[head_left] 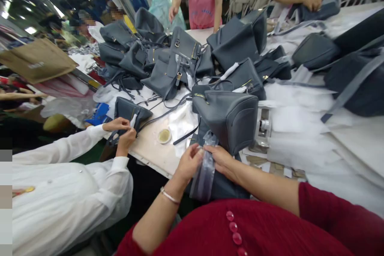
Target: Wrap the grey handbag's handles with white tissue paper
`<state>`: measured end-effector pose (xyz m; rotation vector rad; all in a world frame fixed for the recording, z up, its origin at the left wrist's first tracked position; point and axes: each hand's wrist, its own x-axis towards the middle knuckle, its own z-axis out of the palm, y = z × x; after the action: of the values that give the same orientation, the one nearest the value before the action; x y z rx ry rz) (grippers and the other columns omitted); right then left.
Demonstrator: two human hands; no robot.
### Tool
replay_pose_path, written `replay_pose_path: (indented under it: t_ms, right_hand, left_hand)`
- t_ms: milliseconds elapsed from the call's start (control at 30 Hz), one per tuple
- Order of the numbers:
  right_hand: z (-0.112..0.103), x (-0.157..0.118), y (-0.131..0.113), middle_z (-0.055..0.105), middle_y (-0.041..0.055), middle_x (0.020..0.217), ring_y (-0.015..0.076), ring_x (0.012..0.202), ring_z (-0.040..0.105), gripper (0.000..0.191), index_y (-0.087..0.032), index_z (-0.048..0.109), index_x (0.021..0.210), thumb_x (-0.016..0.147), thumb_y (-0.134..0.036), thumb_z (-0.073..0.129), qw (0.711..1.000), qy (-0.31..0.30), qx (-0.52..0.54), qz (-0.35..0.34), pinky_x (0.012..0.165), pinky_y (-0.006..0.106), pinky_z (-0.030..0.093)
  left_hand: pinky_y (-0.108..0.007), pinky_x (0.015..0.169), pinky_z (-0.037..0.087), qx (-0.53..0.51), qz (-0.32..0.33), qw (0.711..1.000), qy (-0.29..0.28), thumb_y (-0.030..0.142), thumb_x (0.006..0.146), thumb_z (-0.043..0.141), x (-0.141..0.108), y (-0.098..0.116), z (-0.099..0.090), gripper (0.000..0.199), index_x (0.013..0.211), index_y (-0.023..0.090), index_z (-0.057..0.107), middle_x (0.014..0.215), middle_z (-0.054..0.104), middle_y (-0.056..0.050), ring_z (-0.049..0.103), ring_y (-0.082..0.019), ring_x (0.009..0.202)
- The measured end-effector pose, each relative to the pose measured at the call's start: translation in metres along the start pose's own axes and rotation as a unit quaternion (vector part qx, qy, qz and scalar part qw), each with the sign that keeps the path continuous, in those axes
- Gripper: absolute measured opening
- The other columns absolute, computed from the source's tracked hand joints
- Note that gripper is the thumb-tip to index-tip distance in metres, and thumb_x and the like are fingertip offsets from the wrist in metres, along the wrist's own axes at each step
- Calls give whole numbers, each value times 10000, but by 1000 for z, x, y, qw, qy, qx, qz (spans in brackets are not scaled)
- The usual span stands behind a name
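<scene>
Both my hands work at a strip of clear plastic film (pixel 204 182) that hangs over the table's front edge. The fingers of my left hand (pixel 189 162) are pinched at its left side near the top. From the other side, my right hand (pixel 221 160) grips the film's upper part between thumb and fingers. Whether a strap lies inside the film I cannot make out. Just beyond my hands a dark blue-grey handbag (pixel 231 118) stands on the table, its gold zipper toward the upper left. More dark material, perhaps another bag, lies under my right forearm.
Several similar bags (pixel 163 74) are heaped across the table (pixel 156 144). A small round dish (pixel 164 136) stands left of my hands, white paper sheets (pixel 288 124) to the right. A co-worker in white (pixel 123 136) handles a bag at left; other people stand across the table.
</scene>
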<state>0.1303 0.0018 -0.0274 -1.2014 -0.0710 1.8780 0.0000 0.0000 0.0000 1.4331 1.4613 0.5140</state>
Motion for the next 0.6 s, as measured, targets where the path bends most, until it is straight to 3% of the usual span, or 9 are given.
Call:
replay_pose_path:
  t_ms: [67,200,233,300,400,467,500,533,600]
  right_hand:
    - [6,4,-5,590,-14,523,127,445,556,192,-194,541,641,814,-167,619,1000,6,-11,-23,510,237,503]
    - [13,1,-15,589,-16,548,133,482,551,190,-200,563,665,831,-275,617,995,-14,-76,-65,518,242,483]
    - [10,-4,-17,609,-3,581,142,511,565,186,-193,592,688,832,-307,620,992,-24,-102,-75,521,249,479]
    - [-4,-20,-19,649,26,666,169,593,594,191,-181,651,737,812,-356,646,983,-34,-152,-95,542,265,473]
    - [-48,-45,-14,672,49,799,211,776,608,168,-185,705,785,740,-347,701,945,-5,-269,-186,722,316,499]
    - [-86,-56,-5,673,71,908,250,910,598,218,-195,715,848,752,-380,654,853,58,-417,-309,916,391,462]
    - [-104,-59,0,668,96,969,278,975,590,273,-184,712,897,761,-404,624,816,102,-460,-336,984,431,425]
    - [-120,-59,6,660,127,1042,308,1052,572,340,-166,701,946,743,-426,619,798,145,-481,-332,1034,458,387]
    - [-142,-59,18,645,169,1154,353,1172,537,451,-142,676,1030,705,-451,626,826,186,-476,-238,1077,483,346]
  left_hand:
    - [-334,892,542,-44,-21,998,-44,386,843,667,-34,-10,0,511,1280,146,555,1168,702,-138,679,-235,1045]
    - [-298,597,532,-51,-133,973,-180,471,802,672,-69,-23,-4,460,1110,137,608,751,709,-52,671,-196,625]
    - [-291,562,511,-42,-139,973,-177,482,830,624,-71,-25,-8,415,1065,140,621,700,688,-39,643,-184,569]
    - [-293,600,507,6,-111,988,-106,474,876,547,-67,-29,-21,366,1018,152,648,730,697,-48,643,-185,601]
    - [-310,794,505,123,-50,991,26,443,873,549,-49,-42,-40,350,1036,159,672,939,741,-98,688,-233,870]
    - [-328,870,484,185,-53,980,53,488,838,587,-32,-52,-44,412,1046,142,673,1020,740,-140,676,-273,1003]
    - [-339,882,481,201,-74,975,52,537,812,604,-24,-57,-44,470,1032,128,673,1033,738,-166,673,-294,1031]
    - [-351,887,483,207,-101,972,48,592,778,619,-15,-60,-42,537,1012,112,674,1042,734,-195,672,-317,1049]
    - [-376,905,490,201,-139,969,45,676,706,644,1,-63,-36,659,986,80,673,1087,714,-254,659,-360,1093]
